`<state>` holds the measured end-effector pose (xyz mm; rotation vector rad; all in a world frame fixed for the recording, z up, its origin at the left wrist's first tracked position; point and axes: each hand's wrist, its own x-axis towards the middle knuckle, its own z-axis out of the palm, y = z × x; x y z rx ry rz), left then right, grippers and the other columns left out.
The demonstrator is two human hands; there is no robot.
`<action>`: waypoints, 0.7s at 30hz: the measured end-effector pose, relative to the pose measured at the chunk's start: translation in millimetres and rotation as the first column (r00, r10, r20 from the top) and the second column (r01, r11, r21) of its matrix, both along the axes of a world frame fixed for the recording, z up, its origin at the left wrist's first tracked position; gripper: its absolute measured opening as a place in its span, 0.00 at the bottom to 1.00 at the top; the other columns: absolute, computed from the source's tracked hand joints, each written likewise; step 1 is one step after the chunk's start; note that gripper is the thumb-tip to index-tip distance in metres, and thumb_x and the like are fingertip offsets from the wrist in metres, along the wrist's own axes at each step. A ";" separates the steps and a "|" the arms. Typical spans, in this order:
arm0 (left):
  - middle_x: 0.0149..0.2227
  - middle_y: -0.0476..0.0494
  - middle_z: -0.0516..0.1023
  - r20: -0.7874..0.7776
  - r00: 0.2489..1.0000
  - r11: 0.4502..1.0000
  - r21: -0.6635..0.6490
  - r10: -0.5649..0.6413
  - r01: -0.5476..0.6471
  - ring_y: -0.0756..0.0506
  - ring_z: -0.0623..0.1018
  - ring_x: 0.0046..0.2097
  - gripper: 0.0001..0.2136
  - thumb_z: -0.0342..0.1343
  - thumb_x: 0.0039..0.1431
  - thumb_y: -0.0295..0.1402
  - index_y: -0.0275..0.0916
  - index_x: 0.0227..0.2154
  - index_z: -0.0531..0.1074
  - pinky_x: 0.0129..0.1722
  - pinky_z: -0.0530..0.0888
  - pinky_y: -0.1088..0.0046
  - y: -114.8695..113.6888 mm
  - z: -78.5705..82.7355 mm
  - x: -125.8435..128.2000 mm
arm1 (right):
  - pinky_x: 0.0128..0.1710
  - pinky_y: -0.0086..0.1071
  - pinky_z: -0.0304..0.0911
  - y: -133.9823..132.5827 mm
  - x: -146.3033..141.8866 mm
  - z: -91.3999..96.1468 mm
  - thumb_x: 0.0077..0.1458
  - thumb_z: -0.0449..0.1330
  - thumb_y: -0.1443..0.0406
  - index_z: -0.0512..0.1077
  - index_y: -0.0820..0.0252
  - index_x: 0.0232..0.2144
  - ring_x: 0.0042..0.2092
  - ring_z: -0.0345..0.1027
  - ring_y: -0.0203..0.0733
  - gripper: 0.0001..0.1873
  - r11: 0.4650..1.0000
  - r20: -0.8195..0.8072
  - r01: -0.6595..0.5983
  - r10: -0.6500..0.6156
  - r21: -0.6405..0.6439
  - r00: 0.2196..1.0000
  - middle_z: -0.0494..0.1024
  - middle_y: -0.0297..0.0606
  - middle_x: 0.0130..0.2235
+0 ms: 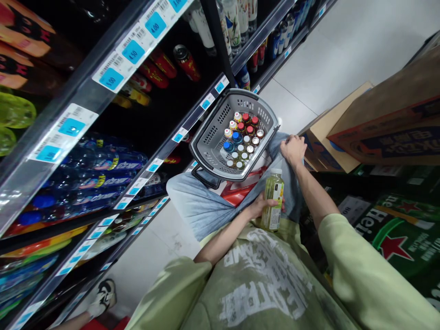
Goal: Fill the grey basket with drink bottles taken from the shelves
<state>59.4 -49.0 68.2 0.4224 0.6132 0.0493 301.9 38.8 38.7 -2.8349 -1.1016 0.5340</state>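
My left hand (261,205) is wrapped around a bottle of yellow-green drink (274,195) with a white cap and printed label. It holds the bottle upright, close in front of my body. My right hand (294,149) rests over my right knee, thumb apart from the bent fingers, with nothing seen in it. Beyond the bottle, between my knees and the shelf, stands a grey shopping basket (210,121). Rows of bottles and cans fill part of it, with white, red and blue tops; among them is a blue-capped bottle (228,146). A black handle (206,178) hangs on its near side.
A drinks shelf with a price-tag rail (110,78) runs along the left. Cardboard boxes (385,114) and green beer cartons (395,243) are stacked close on the right. Something red (237,195) lies below the basket. Another person's shoe (105,295) shows at lower left.
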 end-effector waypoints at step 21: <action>0.41 0.35 0.84 0.009 1.000 1.000 -0.008 -0.011 0.011 0.36 0.84 0.44 0.26 0.75 0.43 0.46 0.34 0.42 0.77 0.47 0.80 0.57 0.5 0.1 -3.8 | 0.57 0.55 0.62 -0.3 2.7 -7.5 0.65 0.49 0.62 0.79 0.65 0.52 0.62 0.63 0.66 0.24 1.000 0.010 0.004 -0.004 0.009 1.000 0.79 0.59 0.57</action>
